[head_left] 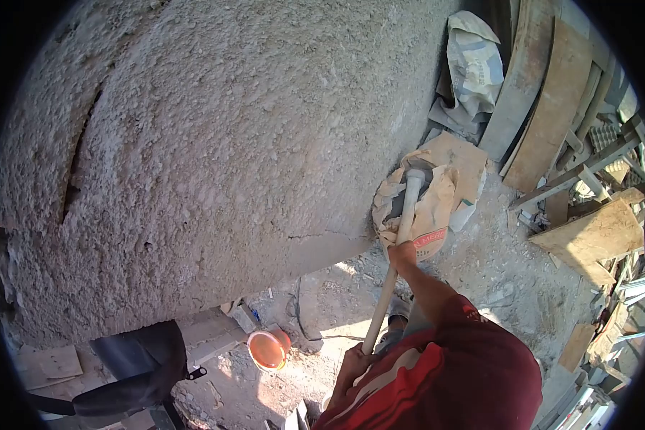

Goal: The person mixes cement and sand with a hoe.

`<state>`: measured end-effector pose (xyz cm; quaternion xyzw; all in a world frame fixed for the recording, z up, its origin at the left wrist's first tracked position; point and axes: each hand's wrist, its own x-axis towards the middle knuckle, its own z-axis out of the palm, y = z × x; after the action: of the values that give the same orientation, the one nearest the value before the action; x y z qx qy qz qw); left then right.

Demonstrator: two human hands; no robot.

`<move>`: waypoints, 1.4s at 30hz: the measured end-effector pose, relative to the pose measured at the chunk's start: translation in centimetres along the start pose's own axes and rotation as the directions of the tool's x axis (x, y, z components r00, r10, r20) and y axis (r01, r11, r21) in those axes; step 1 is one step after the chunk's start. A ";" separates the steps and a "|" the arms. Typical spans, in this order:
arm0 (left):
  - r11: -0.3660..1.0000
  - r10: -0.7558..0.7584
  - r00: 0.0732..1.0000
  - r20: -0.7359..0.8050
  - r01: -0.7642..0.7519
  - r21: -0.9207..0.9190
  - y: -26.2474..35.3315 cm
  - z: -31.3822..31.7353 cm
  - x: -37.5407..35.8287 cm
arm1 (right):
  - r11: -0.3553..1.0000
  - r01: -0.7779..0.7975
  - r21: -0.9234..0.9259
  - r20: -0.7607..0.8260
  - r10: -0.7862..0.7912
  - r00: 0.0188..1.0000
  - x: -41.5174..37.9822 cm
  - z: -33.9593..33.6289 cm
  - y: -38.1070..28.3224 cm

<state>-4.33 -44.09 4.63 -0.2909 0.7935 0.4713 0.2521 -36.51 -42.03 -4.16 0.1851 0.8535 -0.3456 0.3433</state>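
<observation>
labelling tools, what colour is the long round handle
Long round handle: dusty pale tan, clearest in the head view.

The right hand (402, 254) clenches ahead of the clenched left hand (354, 360).

A rough grey wall (251, 143) ran along the left edge of the dusty floor (509, 265), with a dark slit (84, 150) in it and a thin crack (322, 235) near its base. Planks (555, 93) crowded the floor's far right corner, and scrap wood (598, 233) littered its right edge. Sunlight (287, 387) lay in bright patches on the floor near the wall.
</observation>
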 end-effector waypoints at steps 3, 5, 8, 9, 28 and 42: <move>0.932 -0.282 0.959 0.015 0.278 -0.233 3.5 -0.4 -1.7 | 0.997 0.025 0.070 0.062 -0.029 0.998 -0.7 -1.5 0.7; 0.942 -0.321 0.946 -0.039 0.315 -0.119 3.1 -0.4 -1.4 | 0.997 0.024 0.073 0.026 -0.026 0.999 -1.7 -0.6 0.1; 0.962 -0.239 0.968 0.072 0.246 -0.119 5.2 -3.2 -2.1 | 0.997 -0.054 0.054 0.104 0.048 0.993 -2.0 -1.0 -1.0; 0.943 -0.287 0.956 0.060 0.293 -0.161 6.3 -3.9 -2.4 | 0.994 -0.093 0.052 0.207 0.081 0.975 -1.4 -1.6 -2.1; 0.927 -0.257 0.954 -0.152 0.199 -0.318 22.8 -12.9 -2.1 | -0.070 0.991 0.118 0.571 -0.811 -0.125 -10.1 -16.0 -8.1; 0.260 -0.945 0.095 -0.313 -0.362 -0.895 17.8 10.1 -5.5 | 0.185 0.816 0.548 0.527 -0.834 -0.165 -10.9 -16.7 -17.6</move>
<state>-11.63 -26.90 14.74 -0.7975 0.2216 0.4167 -0.3759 -46.30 -43.07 20.53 -0.5660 0.5223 -0.5291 0.3563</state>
